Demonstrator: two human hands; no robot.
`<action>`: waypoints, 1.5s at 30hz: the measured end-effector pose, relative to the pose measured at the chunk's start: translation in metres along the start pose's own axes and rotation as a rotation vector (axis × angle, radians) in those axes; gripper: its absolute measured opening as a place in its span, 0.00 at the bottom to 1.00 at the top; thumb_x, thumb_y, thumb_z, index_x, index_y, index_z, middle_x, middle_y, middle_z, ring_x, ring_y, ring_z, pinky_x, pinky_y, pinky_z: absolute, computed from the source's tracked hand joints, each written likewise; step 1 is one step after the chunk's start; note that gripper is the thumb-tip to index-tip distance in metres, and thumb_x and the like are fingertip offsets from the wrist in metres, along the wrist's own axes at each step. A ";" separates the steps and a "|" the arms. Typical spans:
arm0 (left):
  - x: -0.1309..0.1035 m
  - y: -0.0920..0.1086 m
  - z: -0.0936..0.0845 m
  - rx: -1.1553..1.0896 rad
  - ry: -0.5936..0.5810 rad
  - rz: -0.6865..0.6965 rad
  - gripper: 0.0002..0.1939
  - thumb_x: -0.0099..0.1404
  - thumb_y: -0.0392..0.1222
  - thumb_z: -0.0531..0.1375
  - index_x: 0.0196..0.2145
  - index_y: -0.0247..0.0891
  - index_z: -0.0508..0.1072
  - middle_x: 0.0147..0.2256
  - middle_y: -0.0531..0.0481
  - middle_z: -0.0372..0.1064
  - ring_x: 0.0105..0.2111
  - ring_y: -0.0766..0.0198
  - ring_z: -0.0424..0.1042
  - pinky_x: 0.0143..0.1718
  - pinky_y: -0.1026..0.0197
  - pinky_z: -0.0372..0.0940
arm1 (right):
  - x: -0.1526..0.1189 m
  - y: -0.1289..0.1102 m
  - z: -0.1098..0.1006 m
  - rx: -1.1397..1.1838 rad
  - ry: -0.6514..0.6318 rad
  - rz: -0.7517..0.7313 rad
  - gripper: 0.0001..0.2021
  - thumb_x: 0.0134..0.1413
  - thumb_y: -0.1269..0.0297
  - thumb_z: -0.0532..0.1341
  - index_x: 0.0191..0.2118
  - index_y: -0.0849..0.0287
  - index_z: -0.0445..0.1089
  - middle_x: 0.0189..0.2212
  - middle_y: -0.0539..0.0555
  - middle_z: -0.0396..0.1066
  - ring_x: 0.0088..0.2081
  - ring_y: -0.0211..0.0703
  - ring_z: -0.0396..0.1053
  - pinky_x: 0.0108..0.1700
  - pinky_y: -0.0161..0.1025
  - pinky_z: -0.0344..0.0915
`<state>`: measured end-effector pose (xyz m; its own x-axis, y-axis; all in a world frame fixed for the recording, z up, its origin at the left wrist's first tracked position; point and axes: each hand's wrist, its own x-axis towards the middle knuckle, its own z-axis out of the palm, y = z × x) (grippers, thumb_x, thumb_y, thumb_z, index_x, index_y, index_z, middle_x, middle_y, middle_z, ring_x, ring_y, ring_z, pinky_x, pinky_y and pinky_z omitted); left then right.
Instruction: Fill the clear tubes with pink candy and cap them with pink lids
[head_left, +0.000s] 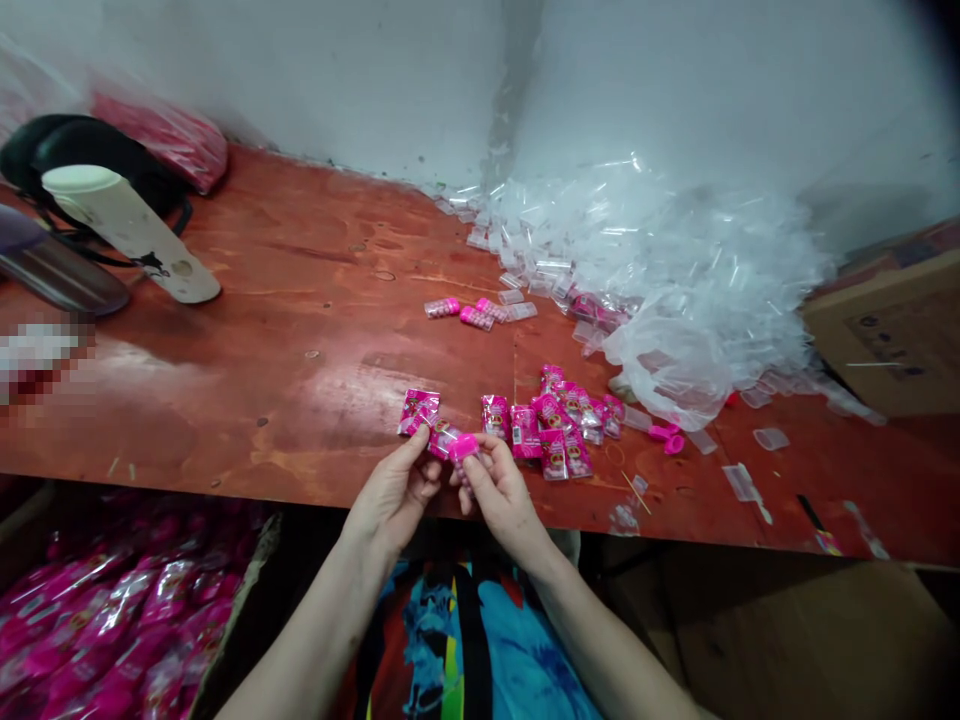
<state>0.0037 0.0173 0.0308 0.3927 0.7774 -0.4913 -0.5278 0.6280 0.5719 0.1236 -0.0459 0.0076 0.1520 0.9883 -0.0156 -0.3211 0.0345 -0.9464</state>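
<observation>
Close to the table's front edge, my left hand (399,490) pinches a small pink printed packet (442,437) between thumb and fingers. My right hand (501,492) is closed around a small clear bottle with a pink cap (463,447); pink beads show through its side. The cap and the packet meet or overlap between my hands. Just beyond my left thumb lies another pink packet (417,408). To the right of my right hand is a loose group of pink packets (553,415). Farther back lie several filled bottles with pink caps (477,317).
A heap of clear plastic tubes and bags (675,270) rests against the wall, beside a cardboard box (892,330). Two drinking bottles, one white (142,240), lie left on the red table (300,260). Below left, a carton holds many pink packs (127,610). A pink scoop (667,437) lies right.
</observation>
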 end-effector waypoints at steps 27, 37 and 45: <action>-0.007 -0.014 0.008 0.342 -0.093 -0.026 0.16 0.57 0.50 0.68 0.26 0.33 0.73 0.20 0.53 0.64 0.20 0.70 0.63 0.18 0.70 0.53 | -0.012 0.003 -0.016 -0.145 -0.089 -0.004 0.24 0.65 0.55 0.56 0.63 0.51 0.54 0.32 0.50 0.69 0.31 0.39 0.67 0.36 0.38 0.65; -0.004 -0.018 0.007 0.337 -0.056 0.004 0.19 0.56 0.53 0.68 0.25 0.32 0.72 0.20 0.52 0.65 0.19 0.73 0.61 0.18 0.71 0.52 | -0.017 -0.001 -0.022 -0.173 -0.074 -0.012 0.25 0.65 0.56 0.57 0.64 0.50 0.50 0.38 0.51 0.69 0.37 0.38 0.68 0.40 0.37 0.66; -0.008 -0.028 0.009 0.475 -0.060 -0.002 0.21 0.52 0.54 0.69 0.24 0.32 0.72 0.20 0.52 0.65 0.17 0.74 0.58 0.16 0.71 0.50 | -0.006 0.002 -0.017 0.067 -0.033 0.135 0.27 0.62 0.47 0.57 0.60 0.54 0.51 0.23 0.43 0.62 0.16 0.29 0.51 0.18 0.28 0.47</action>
<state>0.0216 -0.0061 0.0249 0.4439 0.7679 -0.4619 -0.1299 0.5651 0.8147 0.1382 -0.0544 -0.0002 0.0731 0.9889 -0.1293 -0.3979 -0.0900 -0.9130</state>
